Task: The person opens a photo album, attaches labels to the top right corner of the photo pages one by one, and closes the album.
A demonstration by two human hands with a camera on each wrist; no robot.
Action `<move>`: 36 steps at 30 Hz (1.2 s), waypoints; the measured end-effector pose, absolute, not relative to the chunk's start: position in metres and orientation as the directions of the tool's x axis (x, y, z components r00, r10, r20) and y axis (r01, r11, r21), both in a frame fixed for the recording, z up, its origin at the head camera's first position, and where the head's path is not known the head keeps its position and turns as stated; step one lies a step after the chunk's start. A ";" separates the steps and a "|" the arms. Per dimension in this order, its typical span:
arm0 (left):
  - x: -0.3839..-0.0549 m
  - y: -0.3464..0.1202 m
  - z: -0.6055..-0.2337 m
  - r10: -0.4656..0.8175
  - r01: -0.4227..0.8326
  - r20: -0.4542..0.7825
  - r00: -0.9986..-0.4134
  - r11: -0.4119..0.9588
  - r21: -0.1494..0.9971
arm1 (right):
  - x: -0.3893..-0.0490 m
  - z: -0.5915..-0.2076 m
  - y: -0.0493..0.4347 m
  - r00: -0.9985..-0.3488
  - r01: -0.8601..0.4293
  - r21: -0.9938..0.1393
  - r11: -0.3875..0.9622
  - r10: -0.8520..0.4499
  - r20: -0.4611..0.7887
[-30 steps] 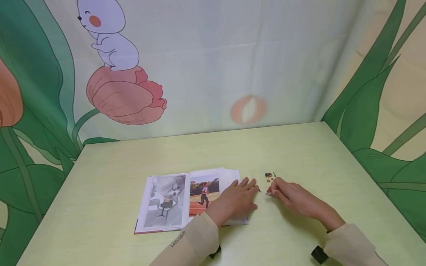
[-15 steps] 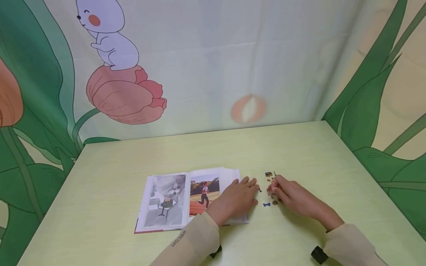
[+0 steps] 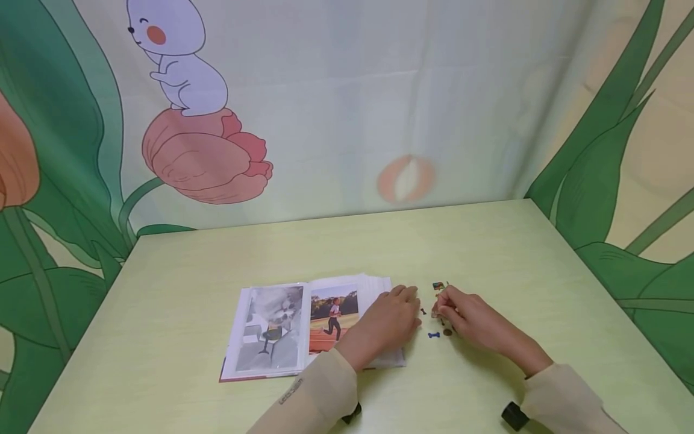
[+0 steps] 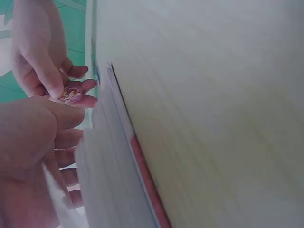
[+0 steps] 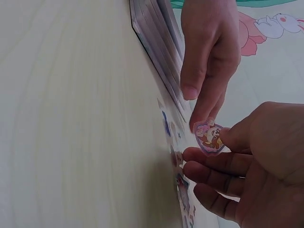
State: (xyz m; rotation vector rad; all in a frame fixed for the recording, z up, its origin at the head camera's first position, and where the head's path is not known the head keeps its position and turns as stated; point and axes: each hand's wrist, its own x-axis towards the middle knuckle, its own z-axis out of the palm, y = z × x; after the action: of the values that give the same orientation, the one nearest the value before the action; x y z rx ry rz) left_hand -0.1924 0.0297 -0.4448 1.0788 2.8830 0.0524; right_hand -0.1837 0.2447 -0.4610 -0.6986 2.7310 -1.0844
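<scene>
My right hand (image 3: 467, 314) pinches a small shield-shaped cartoon dog sticker (image 5: 209, 137) between thumb and fingers, just above the table. In the right wrist view the sticker's printed face shows clearly, with a pink and purple border. Under and around that hand lie several small stickers, among them a blue bone-shaped one (image 3: 434, 334) and a brown round one (image 3: 447, 332). My left hand (image 3: 389, 320) rests with spread fingers on the right side of an open photo album (image 3: 374, 289), its fingertips near the album's right edge and close to the pinched sticker.
The album's left page holds a greyish photo (image 3: 269, 328); beside it is a photo of a runner (image 3: 333, 316). A colourful rectangular sticker (image 3: 438, 286) lies beyond the right hand. The pale table (image 3: 217, 259) meets a printed curtain (image 3: 325, 120) behind.
My right hand has risen slightly from the stickers, holding the dog sticker. The blue bone and brown round stickers, unseen a second ago, now show. My left hand has stayed on the album.
</scene>
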 end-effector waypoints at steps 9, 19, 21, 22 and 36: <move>-0.186 -0.006 -0.434 0.600 0.588 -0.021 -0.800 0.791 0.170 | -0.187 -0.453 0.235 -0.903 -0.327 -0.690 0.646 -0.428 0.027; -0.174 -0.058 -0.422 0.564 0.564 0.078 -0.822 0.787 0.252 | -0.196 -0.447 0.215 -0.892 -0.388 -0.683 0.619 -0.439 0.110; -0.171 -0.067 -0.421 0.556 0.559 0.093 -0.826 0.788 0.259 | -0.198 -0.445 0.210 -0.882 -0.411 -0.679 0.608 -0.454 0.128; -0.169 -0.071 -0.421 0.550 0.555 0.101 -0.829 0.789 0.262 | -0.199 -0.445 0.207 -0.874 -0.427 -0.678 0.598 -0.465 0.141; -0.150 -0.123 -0.426 0.468 0.503 0.189 -0.863 0.823 0.262 | -0.211 -0.428 0.155 -0.810 -0.527 -0.657 0.539 -0.552 0.197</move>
State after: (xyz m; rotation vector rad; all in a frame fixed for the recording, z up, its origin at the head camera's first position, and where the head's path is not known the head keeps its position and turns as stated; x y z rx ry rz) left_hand -0.1497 -0.1235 -0.4263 0.8316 3.1100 0.4998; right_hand -0.2108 0.1555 -0.4280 -0.9554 2.7261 -1.1466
